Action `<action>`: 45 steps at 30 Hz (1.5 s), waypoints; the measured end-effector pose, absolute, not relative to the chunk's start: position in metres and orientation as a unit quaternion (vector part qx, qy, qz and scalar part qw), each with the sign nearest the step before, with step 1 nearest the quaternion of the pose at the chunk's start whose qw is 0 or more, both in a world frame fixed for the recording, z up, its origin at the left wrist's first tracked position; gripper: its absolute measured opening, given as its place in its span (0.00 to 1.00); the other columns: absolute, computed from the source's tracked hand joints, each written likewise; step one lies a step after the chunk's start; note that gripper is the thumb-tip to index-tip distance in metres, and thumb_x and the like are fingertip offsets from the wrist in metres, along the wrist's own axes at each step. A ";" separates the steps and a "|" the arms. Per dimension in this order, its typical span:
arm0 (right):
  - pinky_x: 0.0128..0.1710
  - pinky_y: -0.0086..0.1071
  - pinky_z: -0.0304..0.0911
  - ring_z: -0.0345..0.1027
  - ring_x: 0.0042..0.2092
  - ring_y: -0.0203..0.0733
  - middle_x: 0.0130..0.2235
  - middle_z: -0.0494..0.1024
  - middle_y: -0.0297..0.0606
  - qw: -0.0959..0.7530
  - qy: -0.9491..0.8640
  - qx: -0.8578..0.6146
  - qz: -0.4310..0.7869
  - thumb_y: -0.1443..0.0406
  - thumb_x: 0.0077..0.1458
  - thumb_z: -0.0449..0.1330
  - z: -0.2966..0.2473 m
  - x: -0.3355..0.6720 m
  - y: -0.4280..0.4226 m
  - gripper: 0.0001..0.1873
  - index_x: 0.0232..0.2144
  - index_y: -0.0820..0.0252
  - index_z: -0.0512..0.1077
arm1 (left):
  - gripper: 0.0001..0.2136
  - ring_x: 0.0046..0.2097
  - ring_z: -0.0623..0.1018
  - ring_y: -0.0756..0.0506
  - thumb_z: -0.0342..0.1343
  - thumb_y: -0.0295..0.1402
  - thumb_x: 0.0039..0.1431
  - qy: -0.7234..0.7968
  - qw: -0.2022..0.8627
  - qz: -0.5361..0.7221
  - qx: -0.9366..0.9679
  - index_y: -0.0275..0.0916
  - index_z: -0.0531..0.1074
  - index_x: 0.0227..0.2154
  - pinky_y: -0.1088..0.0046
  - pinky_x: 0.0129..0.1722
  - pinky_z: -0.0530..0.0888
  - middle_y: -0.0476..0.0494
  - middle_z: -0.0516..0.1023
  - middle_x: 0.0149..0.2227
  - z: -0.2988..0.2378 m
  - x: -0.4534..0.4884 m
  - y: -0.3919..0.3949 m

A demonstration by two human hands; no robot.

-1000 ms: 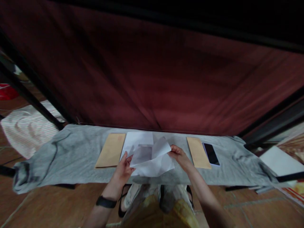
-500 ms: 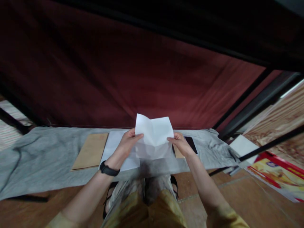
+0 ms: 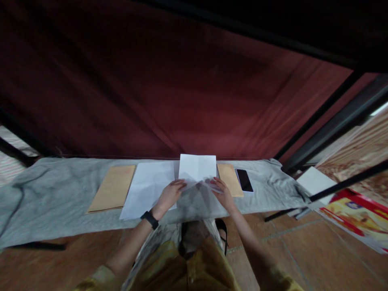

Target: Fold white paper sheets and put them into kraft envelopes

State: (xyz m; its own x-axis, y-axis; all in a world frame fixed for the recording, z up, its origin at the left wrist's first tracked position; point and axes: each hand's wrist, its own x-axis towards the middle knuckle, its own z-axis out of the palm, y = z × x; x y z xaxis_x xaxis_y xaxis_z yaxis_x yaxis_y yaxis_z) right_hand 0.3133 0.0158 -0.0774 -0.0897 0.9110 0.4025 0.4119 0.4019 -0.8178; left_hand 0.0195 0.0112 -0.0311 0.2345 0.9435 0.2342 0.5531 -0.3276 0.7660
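A creased white sheet of paper (image 3: pixel 197 166) is at the middle of the grey cloth, its near edge between my two hands. My left hand (image 3: pixel 171 194), with a black band on the wrist, grips the sheet's near left corner, fingers bent. My right hand (image 3: pixel 223 193) grips the near right corner; its fingertips are partly blurred. Left of the sheet lie larger white papers (image 3: pixel 148 184), and beyond them a brown envelope (image 3: pixel 113 188). A smaller tan envelope (image 3: pixel 230 180) is just right of the sheet, beside a dark-screened phone (image 3: pixel 244 180).
Grey cloth (image 3: pixel 60 194) covers the long, narrow surface before me. A dark red fabric panel (image 3: pixel 182 101) rises behind it. Black metal bars stand on both sides. At the right, a red and yellow box (image 3: pixel 357 218) is near a white board (image 3: pixel 317 184).
Both hands have lowered the white sheet toward the cloth and shifted their grip to its near corners. The sheet looks flatter, and the tan envelope and phone show more fully.
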 end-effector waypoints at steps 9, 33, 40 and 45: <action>0.64 0.49 0.61 0.65 0.63 0.49 0.63 0.69 0.48 0.375 -0.745 -0.508 0.213 0.73 0.54 0.56 -0.144 0.334 -0.036 0.30 0.59 0.56 0.71 | 0.32 0.68 0.66 0.41 0.43 0.15 0.53 0.519 0.150 0.181 0.822 0.36 0.68 0.61 0.57 0.67 0.64 0.34 0.68 0.65 -0.113 0.025 -0.042; 0.64 0.49 0.59 0.67 0.61 0.47 0.60 0.74 0.42 0.221 -0.858 -0.458 0.076 0.75 0.61 0.52 -0.129 0.313 -0.067 0.26 0.59 0.53 0.71 | 0.24 0.66 0.67 0.42 0.48 0.18 0.54 0.499 0.300 0.314 0.750 0.41 0.77 0.51 0.53 0.69 0.60 0.42 0.72 0.62 -0.117 0.013 -0.010; 0.61 0.49 0.64 0.69 0.58 0.49 0.57 0.77 0.42 0.241 -0.843 -0.471 0.093 0.75 0.60 0.53 -0.129 0.321 -0.069 0.25 0.56 0.54 0.73 | 0.22 0.71 0.58 0.40 0.52 0.34 0.67 0.426 0.170 0.221 0.861 0.43 0.65 0.62 0.50 0.69 0.59 0.39 0.60 0.70 -0.117 0.073 -0.069; 0.62 0.49 0.63 0.68 0.59 0.49 0.57 0.77 0.43 0.249 -0.843 -0.470 0.088 0.75 0.62 0.52 -0.131 0.324 -0.071 0.24 0.56 0.56 0.73 | 0.24 0.71 0.58 0.38 0.54 0.36 0.67 0.435 0.109 0.161 0.879 0.46 0.62 0.64 0.49 0.69 0.57 0.38 0.59 0.70 -0.123 0.090 -0.078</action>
